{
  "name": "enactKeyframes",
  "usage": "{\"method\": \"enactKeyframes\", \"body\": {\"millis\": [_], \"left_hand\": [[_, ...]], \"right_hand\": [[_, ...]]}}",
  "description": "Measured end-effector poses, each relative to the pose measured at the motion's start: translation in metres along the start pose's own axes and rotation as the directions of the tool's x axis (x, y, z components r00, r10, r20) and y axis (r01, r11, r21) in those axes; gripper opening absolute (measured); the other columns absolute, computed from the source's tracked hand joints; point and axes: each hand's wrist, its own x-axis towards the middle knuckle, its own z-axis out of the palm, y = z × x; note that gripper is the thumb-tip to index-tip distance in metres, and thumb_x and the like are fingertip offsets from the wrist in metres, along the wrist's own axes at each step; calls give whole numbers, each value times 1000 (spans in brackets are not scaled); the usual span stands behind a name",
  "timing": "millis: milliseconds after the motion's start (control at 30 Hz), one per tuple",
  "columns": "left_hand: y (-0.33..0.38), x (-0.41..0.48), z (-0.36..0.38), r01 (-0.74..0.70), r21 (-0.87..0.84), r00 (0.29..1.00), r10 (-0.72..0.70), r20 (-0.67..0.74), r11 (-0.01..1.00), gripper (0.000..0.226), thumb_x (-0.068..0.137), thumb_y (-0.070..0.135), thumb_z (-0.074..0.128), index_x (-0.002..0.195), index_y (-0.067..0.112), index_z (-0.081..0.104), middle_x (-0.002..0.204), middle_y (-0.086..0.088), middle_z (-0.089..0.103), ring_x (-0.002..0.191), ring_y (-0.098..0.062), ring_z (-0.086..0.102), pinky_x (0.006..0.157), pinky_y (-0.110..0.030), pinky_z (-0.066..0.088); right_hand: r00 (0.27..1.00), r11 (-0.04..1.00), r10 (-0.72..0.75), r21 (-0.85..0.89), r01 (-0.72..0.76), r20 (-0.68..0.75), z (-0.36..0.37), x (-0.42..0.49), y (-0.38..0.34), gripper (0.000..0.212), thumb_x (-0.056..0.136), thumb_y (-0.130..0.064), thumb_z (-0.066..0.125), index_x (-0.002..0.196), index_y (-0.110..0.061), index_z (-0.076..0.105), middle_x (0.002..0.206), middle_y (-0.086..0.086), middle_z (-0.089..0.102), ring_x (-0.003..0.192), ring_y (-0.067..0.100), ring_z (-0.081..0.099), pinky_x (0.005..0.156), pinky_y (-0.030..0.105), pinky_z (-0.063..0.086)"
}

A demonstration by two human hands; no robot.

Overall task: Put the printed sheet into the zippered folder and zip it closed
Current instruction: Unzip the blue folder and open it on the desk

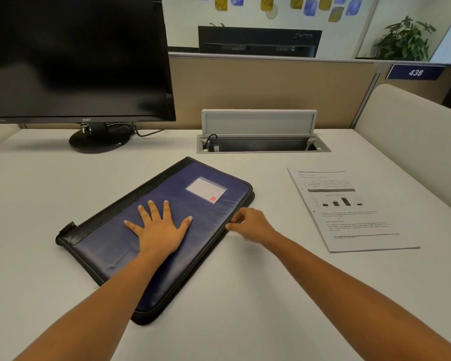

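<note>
Pressing flat on the blue cover of the zippered folder (167, 227) with the left hand (158, 230), fingers spread wide, nothing held. Pinching at the folder's right-hand edge with the right hand (250, 225), fingertips narrowed on what looks like the zipper pull, though the pull itself too small and blurred to confirm. Judged as the opening step: folder shut and lying flat on the counter (245, 295), unzipping just under way or about to start. Printed sheet (346, 207) lying loose on the counter, well apart from the folder, out beyond the right hand, untouched.

Next move, as a judgement: drawing the pull along the edge and round the corners while keeping the left palm down to stop the folder sliding; then lifting the cover, fetching the sheet, and zipping shut.

Readable writing: "acer" on the bezel of the monitor (76, 61) beyond the left hand; "438" on a blue plate (415, 72) on the partition beyond the right hand. Label window (206, 189) on the folder lined but blank, with a small red mark. Text and bar chart on the sheet too small to read.
</note>
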Motion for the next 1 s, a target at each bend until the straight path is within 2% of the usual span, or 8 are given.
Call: {"method": "enactKeyframes", "body": {"millis": [200, 400, 500, 600, 667, 767, 900, 1000], "left_hand": [[-5, -2, 0, -51, 48, 999, 51, 19, 998, 92, 75, 79, 14, 146, 24, -2, 156, -14, -5, 142, -37, -8, 105, -69, -3], [-9, -11, -1, -155, 87, 988, 152, 34, 984, 107, 59, 89, 0, 146, 27, -4, 156, -11, -7, 142, -34, -11, 107, -67, -2], [-12, -13, -3, -205, 105, 978, 200, 60, 973, 129, 34, 92, -21, 146, 29, -5, 156, -12, -8, 142, -34, -11, 107, -65, -2], [-16, -12, -3, -239, 105, 970, 232, 77, 965, 130, 32, 92, -23, 145, 30, -7, 156, -12, -10, 142, -34, -12, 108, -65, -3], [-20, -9, -4, -267, 106, 962, 258, 91, 958, 130, 32, 93, -21, 145, 31, -8, 156, -11, -11, 142, -33, -13, 108, -65, -4], [-28, -6, -7, -318, 115, 945, 306, 115, 941, 129, 33, 94, -19, 145, 32, -9, 156, -9, -12, 142, -31, -14, 108, -63, -5], [-44, -4, -11, -366, 13, 926, 362, 103, 931, 111, 51, 93, 6, 145, 36, 3, 157, -4, -6, 143, -24, -11, 111, -58, -7], [-50, -1, -16, -355, -59, 934, 357, 18, 933, 70, 81, 71, 34, 140, 34, 27, 155, -1, 14, 144, -21, 4, 113, -58, 1]], "right_hand": [[969, 995, 63, -60, -80, -240, -21, 34, 22, 43, 81, -28, 65, 116, -6, 52, 125, 15, 48, 114, 29, 50, 91, 34, 42], [957, 997, 39, -54, -57, -289, -27, 39, 27, 51, 82, -30, 64, 121, -3, 46, 124, 17, 50, 115, 31, 47, 92, 37, 42], [962, 993, 35, -97, -63, -270, -26, 36, 26, 48, 84, -33, 60, 116, 0, 48, 120, 18, 53, 111, 32, 50, 88, 36, 43], [957, 975, 60, -191, -117, -282, -27, 32, 29, 43, 87, -38, 55, 106, 1, 53, 114, 20, 54, 107, 34, 52, 85, 38, 44], [961, 971, 73, -199, -129, -267, -31, 29, 32, 36, 90, -36, 52, 87, -1, 56, 95, 18, 57, 92, 31, 54, 72, 35, 44], [959, 973, 122, -160, -167, -256, -38, 22, 35, 42, 92, -35, 49, 60, -9, 42, 61, 3, 45, 66, 22, 47, 49, 26, 31], [978, 982, 149, -95, -164, -145, -39, 13, 40, 29, 93, -31, 47, 84, -5, 52, 76, 6, 51, 78, 22, 48, 67, 28, 36], [989, 989, 135, 51, -138, 58, -43, 0, 44, 22, 92, -28, 50, 82, -9, 53, 73, 4, 55, 71, 19, 52, 61, 24, 39]]}}
